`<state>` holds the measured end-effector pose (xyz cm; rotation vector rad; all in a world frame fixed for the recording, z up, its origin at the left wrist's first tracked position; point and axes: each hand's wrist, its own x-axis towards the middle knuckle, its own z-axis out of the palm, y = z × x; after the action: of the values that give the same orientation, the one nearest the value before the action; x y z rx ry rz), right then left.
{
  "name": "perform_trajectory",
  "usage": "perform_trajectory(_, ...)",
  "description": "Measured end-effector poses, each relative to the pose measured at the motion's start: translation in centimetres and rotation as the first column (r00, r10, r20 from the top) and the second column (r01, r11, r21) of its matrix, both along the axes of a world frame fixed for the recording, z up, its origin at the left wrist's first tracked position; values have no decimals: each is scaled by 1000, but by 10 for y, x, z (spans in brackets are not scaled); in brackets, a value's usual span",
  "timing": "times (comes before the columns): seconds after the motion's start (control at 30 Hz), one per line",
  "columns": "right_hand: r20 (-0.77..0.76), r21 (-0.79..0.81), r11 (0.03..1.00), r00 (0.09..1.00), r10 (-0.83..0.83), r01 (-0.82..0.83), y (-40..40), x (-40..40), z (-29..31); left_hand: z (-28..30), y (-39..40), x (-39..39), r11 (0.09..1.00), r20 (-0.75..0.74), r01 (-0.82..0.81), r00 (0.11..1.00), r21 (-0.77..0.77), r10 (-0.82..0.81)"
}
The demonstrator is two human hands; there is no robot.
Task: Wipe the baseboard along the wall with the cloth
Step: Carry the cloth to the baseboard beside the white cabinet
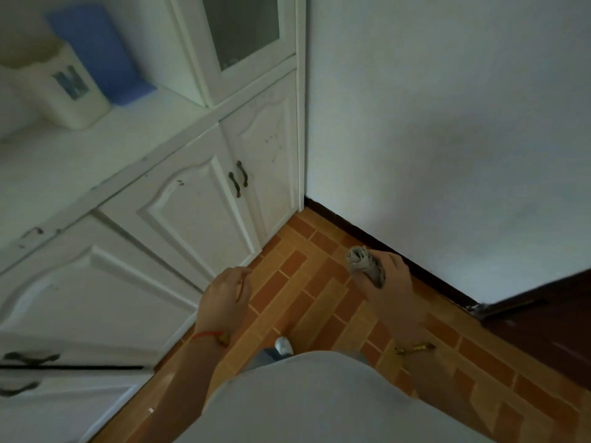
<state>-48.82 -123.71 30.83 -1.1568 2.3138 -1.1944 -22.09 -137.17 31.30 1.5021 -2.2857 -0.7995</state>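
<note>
A dark brown baseboard [367, 236] runs along the foot of the white wall [447, 139], from the cabinet corner toward the lower right. My right hand [391, 282] grips a bunched grey cloth [364, 265] and hangs above the floor, just in front of the baseboard; I cannot tell if the cloth touches it. My left hand [225, 294] hangs near the cabinet with its fingers loosely curled and nothing in it.
White cabinet doors [198, 212] with dark handles stand on the left, under a counter with a white jug [64, 91] and a blue board [99, 52]. A dark door [543, 314] stands at the right. Orange tiled floor [303, 298] lies below; my shoe [284, 345] shows.
</note>
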Motion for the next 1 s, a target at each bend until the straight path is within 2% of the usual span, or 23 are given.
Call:
perform_trajectory(0.3,12,53,993,994,-110,110,-101,-9,-10,-5,-137,-21,992,4,116,993,41,-116)
perform_trajectory(0.67,16,104,966,971,-238,235,-224,-67,-28,-21,-274,-108,970,-1,227,974,86,-228)
perform_trajectory(0.87,56,132,970,975,-214,205,-300,-115,-26,-28,-342,-152,956,10,275,961,99,-277)
perform_trajectory(1.0,26,145,971,980,-197,191,-341,-141,-30,-42,-370,-169,944,20,289,955,158,-295)
